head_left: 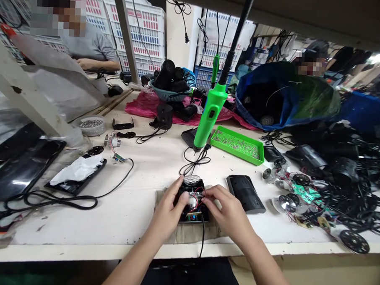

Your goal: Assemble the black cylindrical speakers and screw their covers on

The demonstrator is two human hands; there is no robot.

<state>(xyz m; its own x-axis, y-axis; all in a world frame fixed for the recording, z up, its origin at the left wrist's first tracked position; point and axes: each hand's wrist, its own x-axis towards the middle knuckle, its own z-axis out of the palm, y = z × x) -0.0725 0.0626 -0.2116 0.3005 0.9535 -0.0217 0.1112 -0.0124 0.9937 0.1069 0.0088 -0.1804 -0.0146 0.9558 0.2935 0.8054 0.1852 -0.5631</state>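
Note:
An opened black appliance housing (202,217) lies on a cloth pad (213,234) at the front of the table. Inside it are a silver motor (193,201), thin red wires and a small circuit board (193,217); a round perforated disc (191,180) sits at its far end. My left hand (171,202) grips the housing's left side, its thumb against the motor. With fingers pinched, my right hand (226,205) works at the motor's right side beside the red wires; what it pinches is too small to make out. A black cable (202,237) runs off the table edge.
A green electric screwdriver (211,116) hangs just beyond the housing. Behind it is a green tray (237,145) of small screws. A black cover (245,193) lies to the right, near piled motors and cables (319,202). Left lies a part with white tissue (77,171). Two people are beyond.

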